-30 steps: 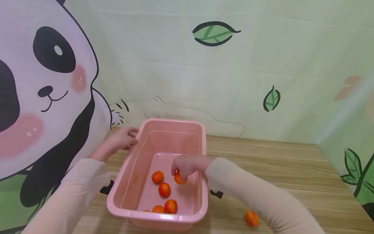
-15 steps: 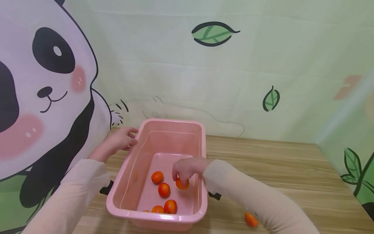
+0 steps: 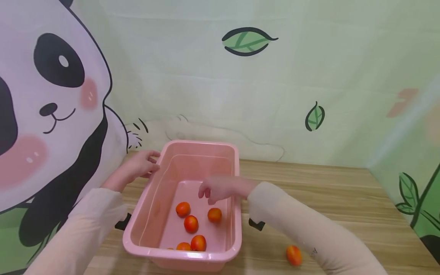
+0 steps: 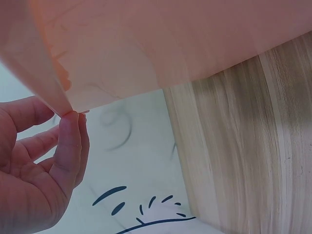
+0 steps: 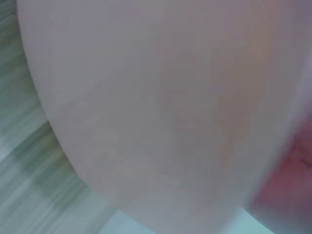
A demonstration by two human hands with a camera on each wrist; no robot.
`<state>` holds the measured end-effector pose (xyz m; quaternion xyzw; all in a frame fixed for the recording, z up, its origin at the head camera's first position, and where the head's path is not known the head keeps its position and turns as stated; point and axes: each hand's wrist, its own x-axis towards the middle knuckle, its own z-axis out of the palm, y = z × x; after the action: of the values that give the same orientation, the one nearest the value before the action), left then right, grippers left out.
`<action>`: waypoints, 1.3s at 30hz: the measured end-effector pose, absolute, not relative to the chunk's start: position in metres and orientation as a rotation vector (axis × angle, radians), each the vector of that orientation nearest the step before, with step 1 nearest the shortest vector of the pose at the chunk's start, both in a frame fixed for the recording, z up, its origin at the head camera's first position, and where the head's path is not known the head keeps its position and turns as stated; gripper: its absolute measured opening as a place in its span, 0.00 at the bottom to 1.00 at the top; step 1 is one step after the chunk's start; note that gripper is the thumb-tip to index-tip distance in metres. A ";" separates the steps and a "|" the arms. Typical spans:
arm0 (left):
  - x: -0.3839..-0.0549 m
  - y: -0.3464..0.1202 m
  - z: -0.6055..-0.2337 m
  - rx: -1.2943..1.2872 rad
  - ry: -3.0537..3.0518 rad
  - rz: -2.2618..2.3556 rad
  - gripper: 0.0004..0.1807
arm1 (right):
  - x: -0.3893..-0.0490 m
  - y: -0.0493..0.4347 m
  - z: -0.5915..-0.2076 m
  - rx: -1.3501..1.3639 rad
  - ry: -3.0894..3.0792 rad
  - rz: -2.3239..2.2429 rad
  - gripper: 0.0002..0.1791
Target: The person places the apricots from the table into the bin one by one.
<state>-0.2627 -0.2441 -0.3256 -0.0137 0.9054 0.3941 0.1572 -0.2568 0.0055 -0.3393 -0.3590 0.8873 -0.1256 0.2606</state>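
A pink plastic basin [image 3: 182, 253] stands on the wooden table. My left hand [image 3: 138, 167] holds its left rim; in the left wrist view the thumb and fingers of that hand [image 4: 48, 161] pinch the rim. Inside the basin lie several orange-red tomatoes: one tomato [image 3: 214, 215] rests alone on the right, others sit left and near the front wall. Above that right tomato hovers my right hand [image 3: 220, 188], fingers loosely bent and holding nothing. Most of the right wrist view is the blurred basin wall [image 5: 146, 107], with part of the hand at its right edge.
One more tomato [image 3: 293, 255] lies on the wooden table [image 3: 309, 191], right of the basin and beside my right sleeve. Black handles [image 3: 257, 224] stick out at the basin's sides. A printed panda cloth [image 3: 192, 76] hangs behind the table.
My right hand has let go of the tomato and lifted off it; the tomato now lies on the basin floor, slightly nearer the front. The left hand keeps its hold on the rim.
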 end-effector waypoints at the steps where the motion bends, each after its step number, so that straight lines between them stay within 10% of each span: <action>1: -0.263 -0.244 -0.325 -0.035 2.588 1.129 0.27 | -0.258 0.008 -0.336 -0.998 2.406 -0.371 0.14; 19: -0.262 -0.243 -0.323 -0.017 2.586 1.117 0.27 | -0.263 0.099 -0.292 -1.065 2.576 -0.665 0.15; 39: -0.262 -0.243 -0.326 -0.013 2.586 1.118 0.28 | -0.238 0.180 -0.346 -0.690 2.403 -0.665 0.21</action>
<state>-0.2621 -0.2426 -0.3256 -0.0046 0.9059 0.3916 0.1612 -0.2384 0.1797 -0.3455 -0.2566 0.8933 -0.2472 0.2738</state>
